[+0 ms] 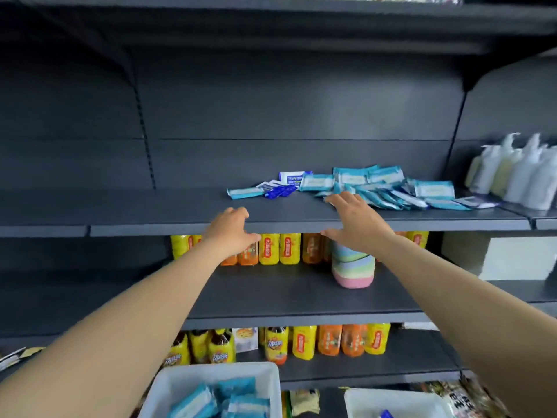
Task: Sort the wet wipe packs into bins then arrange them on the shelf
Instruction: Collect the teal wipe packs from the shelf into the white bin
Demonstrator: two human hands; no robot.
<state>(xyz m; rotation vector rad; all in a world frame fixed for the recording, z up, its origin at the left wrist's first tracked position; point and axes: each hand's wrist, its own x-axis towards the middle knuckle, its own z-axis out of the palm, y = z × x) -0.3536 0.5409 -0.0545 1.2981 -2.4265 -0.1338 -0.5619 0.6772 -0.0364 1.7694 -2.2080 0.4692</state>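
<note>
A loose pile of teal-and-white wet wipe packs (pixel 379 187) lies on the dark grey shelf (pixel 150 206) at middle right, with a few small blue sachets (pixel 278 190) to its left. My right hand (pixel 351 220) reaches over the shelf's front edge, fingers spread, fingertips at the near edge of the pile, holding nothing. My left hand (pixel 230 229) hovers at the shelf's front lip, fingers curled but apart, empty. At the bottom a white bin (pixel 168 384) holds several teal packs (pixel 223 399). A second white bin (pixel 391 402) at lower right shows one blue item.
White pump bottles (pixel 518 170) stand at the shelf's right end. Yellow and orange drink bottles (pixel 280 248) line the shelf below, beside a pastel striped roll (pixel 354 267). More bottles (pixel 331 342) fill a lower shelf. Snack bags (pixel 470 399) sit at bottom right.
</note>
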